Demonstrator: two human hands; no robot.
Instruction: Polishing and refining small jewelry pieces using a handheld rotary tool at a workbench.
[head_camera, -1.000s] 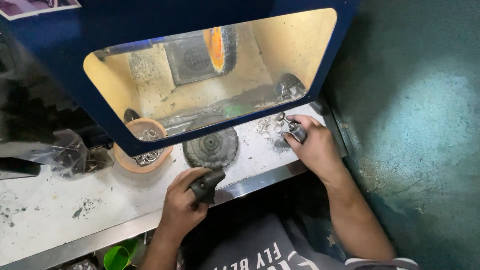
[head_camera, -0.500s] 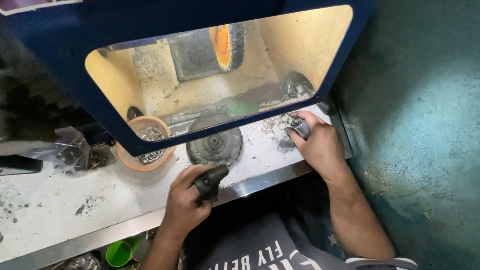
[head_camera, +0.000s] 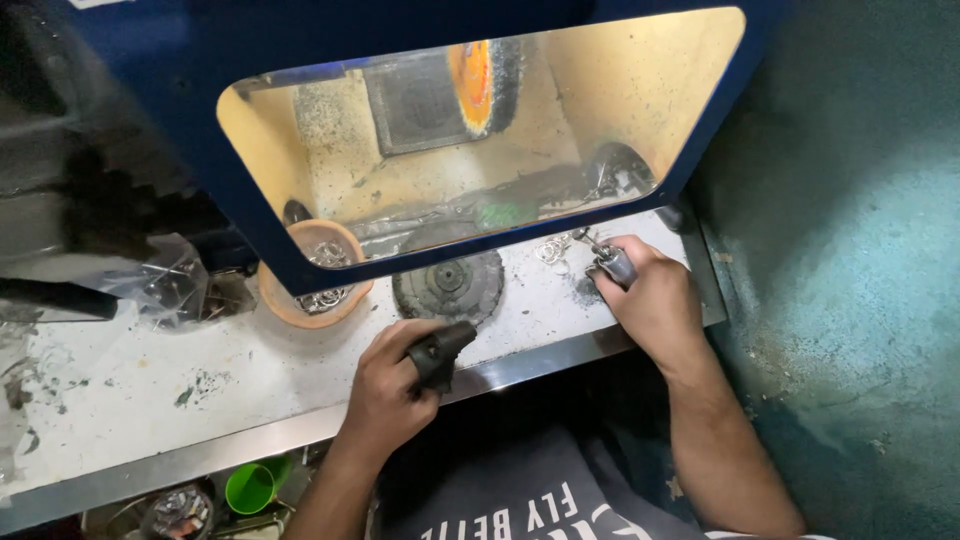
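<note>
The left hand (head_camera: 385, 385) grips a dark block (head_camera: 437, 353) at the desk (head_camera: 150, 390) edge. The right hand (head_camera: 650, 300) pinches a small metal tool (head_camera: 612, 264) beside loose rings (head_camera: 553, 250).

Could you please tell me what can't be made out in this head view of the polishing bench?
- Orange bowl: far half hidden by the blue hood.
- Dark tool: lower end buried in the left hand.
- Small metal piece in the right hand: too small to identify.
- Green cup: partly under the bench edge.
</note>
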